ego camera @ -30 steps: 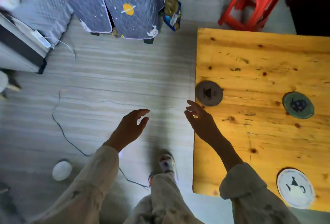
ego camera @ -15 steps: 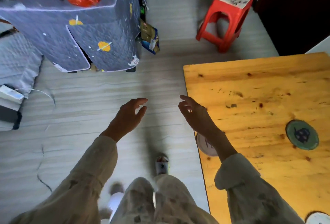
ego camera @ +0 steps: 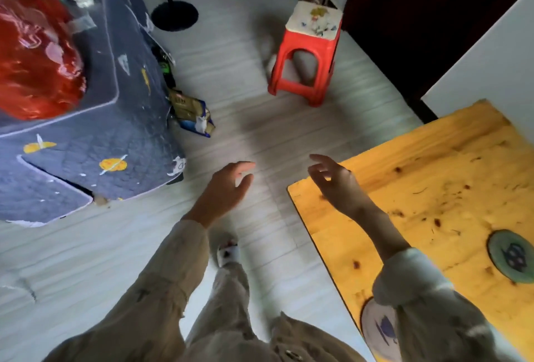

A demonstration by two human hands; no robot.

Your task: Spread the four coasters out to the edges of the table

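The yellow wooden table [ego camera: 427,182] fills the right side. A green round coaster [ego camera: 511,256] with a dark motif lies near the right frame edge. A pale coaster [ego camera: 378,325] with a blue teapot motif lies at the table's left edge, partly hidden under my right sleeve. My right hand [ego camera: 336,182] hovers over the table's near-left corner, fingers apart, holding nothing. My left hand [ego camera: 226,188] hangs open over the floor, left of the table. No other coasters are in view.
A red plastic stool [ego camera: 306,52] stands beyond the table. A grey quilted cover [ego camera: 95,142] with a red bag [ego camera: 34,64] on top is at left. A snack packet [ego camera: 192,114] lies on the floor. A black lamp base [ego camera: 174,15] stands farther back. A white wall [ego camera: 491,64] borders the table.
The view has swung along the table's left edge toward its far corner. The pale coaster has slid down under my right sleeve. Both hands stay open and empty.
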